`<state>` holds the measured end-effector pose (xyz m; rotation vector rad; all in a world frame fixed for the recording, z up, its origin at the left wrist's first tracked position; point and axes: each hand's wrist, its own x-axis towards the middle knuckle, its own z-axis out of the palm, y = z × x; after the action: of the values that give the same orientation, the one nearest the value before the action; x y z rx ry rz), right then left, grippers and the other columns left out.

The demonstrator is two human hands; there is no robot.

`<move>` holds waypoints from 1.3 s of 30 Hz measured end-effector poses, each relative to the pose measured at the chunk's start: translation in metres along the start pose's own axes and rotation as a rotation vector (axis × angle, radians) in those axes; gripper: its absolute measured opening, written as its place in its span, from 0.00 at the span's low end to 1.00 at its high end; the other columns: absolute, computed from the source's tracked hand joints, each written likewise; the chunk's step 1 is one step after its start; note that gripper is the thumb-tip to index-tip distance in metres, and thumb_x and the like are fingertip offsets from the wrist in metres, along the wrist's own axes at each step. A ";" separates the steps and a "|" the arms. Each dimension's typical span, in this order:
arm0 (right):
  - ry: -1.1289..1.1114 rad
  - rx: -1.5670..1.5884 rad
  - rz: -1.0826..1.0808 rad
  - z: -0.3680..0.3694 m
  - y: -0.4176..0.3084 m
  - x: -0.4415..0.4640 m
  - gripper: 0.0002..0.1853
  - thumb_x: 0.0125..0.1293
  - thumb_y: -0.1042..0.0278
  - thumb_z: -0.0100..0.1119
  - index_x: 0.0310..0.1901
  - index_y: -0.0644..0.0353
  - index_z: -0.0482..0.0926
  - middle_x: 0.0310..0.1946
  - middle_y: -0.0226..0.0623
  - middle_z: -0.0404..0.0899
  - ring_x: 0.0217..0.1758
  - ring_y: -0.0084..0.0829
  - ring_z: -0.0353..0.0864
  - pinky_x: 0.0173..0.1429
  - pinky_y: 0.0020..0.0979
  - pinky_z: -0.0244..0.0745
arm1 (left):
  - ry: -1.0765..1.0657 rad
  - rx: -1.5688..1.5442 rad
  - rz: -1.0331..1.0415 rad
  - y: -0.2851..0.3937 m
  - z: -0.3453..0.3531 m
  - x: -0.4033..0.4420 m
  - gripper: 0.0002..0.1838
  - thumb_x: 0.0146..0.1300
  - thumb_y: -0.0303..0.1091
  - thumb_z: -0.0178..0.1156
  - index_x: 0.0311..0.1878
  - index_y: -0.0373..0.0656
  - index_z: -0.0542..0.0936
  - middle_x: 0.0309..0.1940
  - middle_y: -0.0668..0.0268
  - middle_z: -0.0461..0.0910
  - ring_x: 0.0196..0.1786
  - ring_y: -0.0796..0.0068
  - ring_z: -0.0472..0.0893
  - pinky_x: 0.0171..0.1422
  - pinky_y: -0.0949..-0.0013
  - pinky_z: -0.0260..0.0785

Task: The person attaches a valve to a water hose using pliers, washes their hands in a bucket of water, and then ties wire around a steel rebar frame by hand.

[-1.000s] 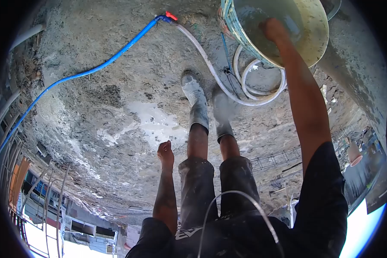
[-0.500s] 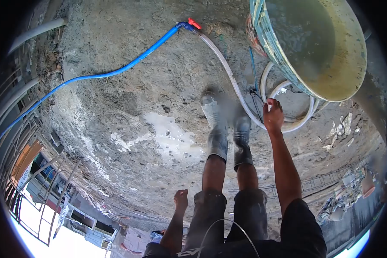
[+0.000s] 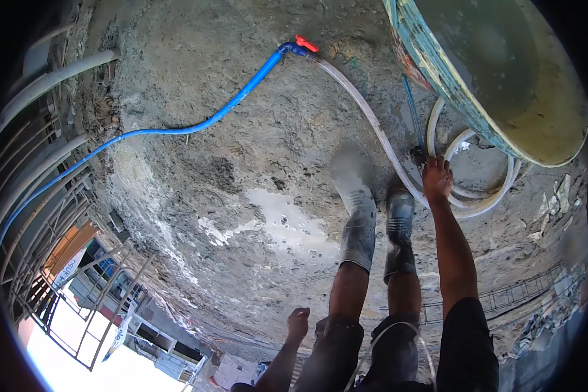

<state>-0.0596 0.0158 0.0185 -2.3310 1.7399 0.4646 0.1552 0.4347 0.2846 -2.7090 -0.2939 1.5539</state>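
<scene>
My right hand (image 3: 437, 178) hangs over the coiled pale hose (image 3: 498, 202), just below the round water container (image 3: 464, 88). Its fingers are curled; whether it touches or holds anything there is hidden. Low in the view, my left hand (image 3: 298, 323) is loosely closed beside my leg, and what it may hold is too small to tell. Murky water (image 3: 490, 59) stands in the container. A blue hose (image 3: 245, 91) joins the pale hose at a fitting with a red valve handle (image 3: 306, 44). A blue rod (image 3: 413, 111) lies beside the coil.
My boots (image 3: 359, 228) stand on rough, wet ground with a pale puddle (image 3: 287, 222). Metal frames and pipes (image 3: 59, 81) line the left edge. A wire lattice (image 3: 503, 294) and rubble (image 3: 555, 313) lie at the lower right.
My right hand has come out of the container's water and down to the coiled hose. The view has shifted, so the container sits farther right. My left hand remains low beside my leg.
</scene>
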 end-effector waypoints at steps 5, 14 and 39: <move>-0.104 -0.019 -0.094 0.006 -0.001 0.009 0.09 0.48 0.67 0.57 0.33 0.56 0.74 0.33 0.36 0.71 0.39 0.37 0.74 0.39 0.37 0.73 | -0.017 -0.029 -0.005 0.021 0.002 -0.001 0.12 0.55 0.38 0.57 0.36 0.38 0.79 0.29 0.57 0.81 0.35 0.68 0.80 0.40 0.68 0.69; -0.145 0.376 -0.148 -0.078 0.016 -0.016 0.09 0.56 0.65 0.51 0.35 0.61 0.70 0.26 0.45 0.76 0.32 0.47 0.77 0.39 0.44 0.71 | -0.052 0.084 0.049 0.027 0.008 -0.009 0.18 0.56 0.44 0.56 0.39 0.37 0.78 0.33 0.56 0.79 0.40 0.64 0.79 0.42 0.65 0.70; -0.437 2.050 0.623 -0.395 0.000 0.022 0.08 0.63 0.61 0.51 0.38 0.54 0.70 0.20 0.25 0.63 0.23 0.21 0.63 0.31 0.27 0.63 | 0.106 -0.071 0.229 0.102 -0.039 -0.043 0.15 0.55 0.41 0.57 0.30 0.35 0.78 0.25 0.58 0.79 0.32 0.67 0.78 0.39 0.64 0.68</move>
<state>-0.0016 -0.1376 0.3786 -0.2258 1.2665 -0.5489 0.1836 0.3312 0.3316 -2.9580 -0.0390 1.4651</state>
